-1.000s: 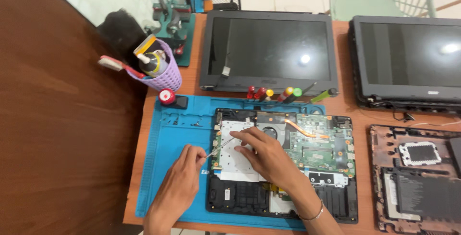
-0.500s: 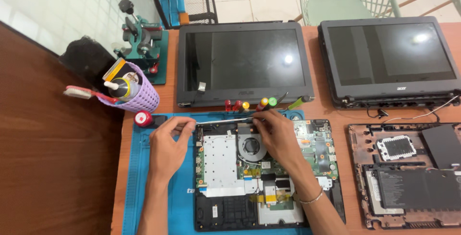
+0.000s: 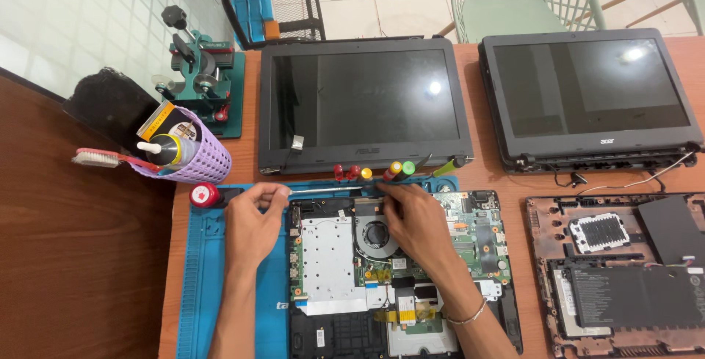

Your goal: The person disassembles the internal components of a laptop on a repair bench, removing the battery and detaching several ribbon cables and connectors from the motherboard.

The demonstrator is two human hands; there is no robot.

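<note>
mat point(image 3: 220, 285) blue | basket point(image 3: 202, 161) lilac (perforated) — circuit board point(image 3: 470, 238) green

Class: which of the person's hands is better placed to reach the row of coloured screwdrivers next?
Probably the right hand: its fingers lie just below the coloured screwdrivers, while the left hand sits farther away, nearer the red-capped tool.

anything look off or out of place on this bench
Nothing is spilled. The oddities come from disassembly: the opened laptop on the blue mat lies with its fan and circuit board exposed, and a second stripped laptop base sits at right, with loose wires trailing from the detached screen above it.
</note>
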